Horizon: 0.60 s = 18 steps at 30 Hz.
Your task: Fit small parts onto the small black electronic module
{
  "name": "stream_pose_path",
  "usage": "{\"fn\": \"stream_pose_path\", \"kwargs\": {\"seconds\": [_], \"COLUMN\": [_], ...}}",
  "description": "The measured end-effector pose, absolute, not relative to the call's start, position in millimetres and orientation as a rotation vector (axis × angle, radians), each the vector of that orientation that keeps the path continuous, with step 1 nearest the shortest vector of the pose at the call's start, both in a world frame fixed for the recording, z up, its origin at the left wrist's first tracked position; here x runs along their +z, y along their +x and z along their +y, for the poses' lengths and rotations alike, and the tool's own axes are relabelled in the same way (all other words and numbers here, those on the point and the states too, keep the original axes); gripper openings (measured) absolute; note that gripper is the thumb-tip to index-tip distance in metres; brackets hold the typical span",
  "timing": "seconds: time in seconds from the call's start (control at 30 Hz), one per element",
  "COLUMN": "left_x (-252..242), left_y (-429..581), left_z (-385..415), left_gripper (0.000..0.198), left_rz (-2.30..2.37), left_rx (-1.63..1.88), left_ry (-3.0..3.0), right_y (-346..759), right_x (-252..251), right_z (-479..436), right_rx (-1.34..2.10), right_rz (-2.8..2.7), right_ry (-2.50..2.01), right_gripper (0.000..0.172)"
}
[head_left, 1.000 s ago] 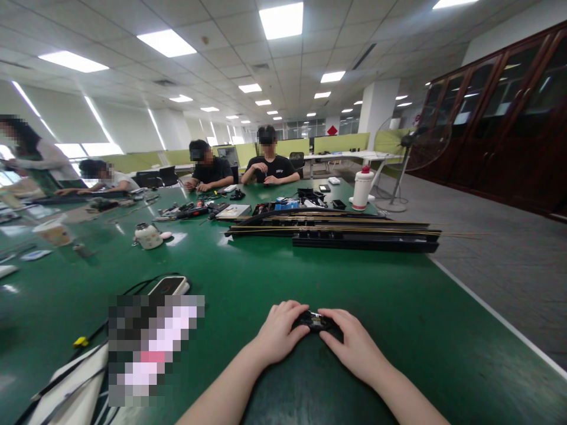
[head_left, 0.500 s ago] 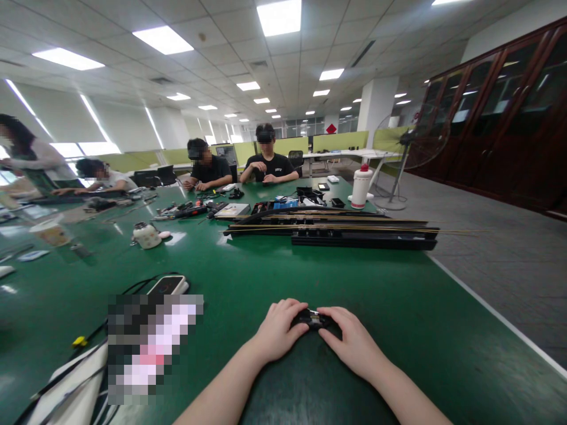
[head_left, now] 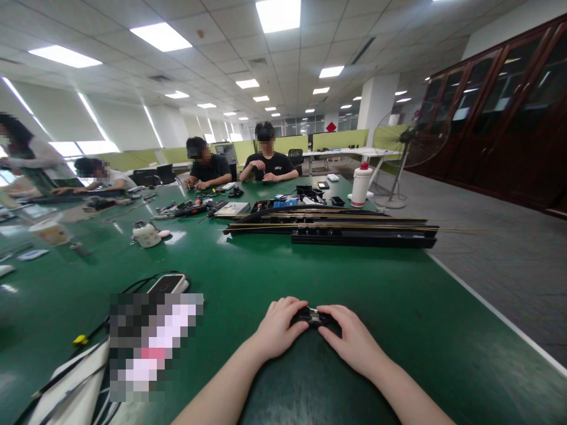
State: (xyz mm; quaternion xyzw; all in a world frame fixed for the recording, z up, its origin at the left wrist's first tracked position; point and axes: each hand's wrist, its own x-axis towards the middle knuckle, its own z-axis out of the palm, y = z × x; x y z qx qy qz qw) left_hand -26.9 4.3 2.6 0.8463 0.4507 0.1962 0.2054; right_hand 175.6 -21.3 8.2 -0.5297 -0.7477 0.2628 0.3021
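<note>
A small black part (head_left: 315, 317) with a bright metallic strip along its top lies between my hands, low in the centre of the view. My left hand (head_left: 280, 329) grips its left end between thumb and fingers. The right end is pinched by my right hand (head_left: 349, 335) in the same way. Both hands are close to the green table (head_left: 248, 277). My fingers cover the ends of the part, and its finer details are too small to make out.
Long black rails (head_left: 363, 237) with thin rods lie across the table ahead. A white bottle with a red cap (head_left: 361, 186) stands behind them. Left are a patterned jar (head_left: 147, 234), a phone (head_left: 168, 284) and cables. Several people sit or stand beyond.
</note>
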Motion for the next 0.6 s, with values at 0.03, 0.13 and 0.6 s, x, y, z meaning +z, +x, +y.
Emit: {"fn": "stream_pose_path", "kwargs": {"seconds": [0.03,0.13,0.6], "left_x": [2.6,2.8,3.8], "left_y": [-26.9,-26.9,-26.5], "left_z": [4.4,4.5,4.3], "left_gripper": [0.038,0.038,0.038], "left_rz": [1.258,1.261,1.251], "left_rx": [0.543,0.535,0.552], "left_ry": [2.359,2.355,2.347], "right_y": [175.7,175.9,176.2], "right_x": [7.9,6.9,7.2], "right_z": [-21.1,-20.5,-21.6], "right_rx": [0.698,0.702,0.688], "right_rz": [-1.981,-1.973,-1.978], "right_ry": [-1.405,-1.403,-1.386], "right_gripper": [0.031,0.032,0.03]}}
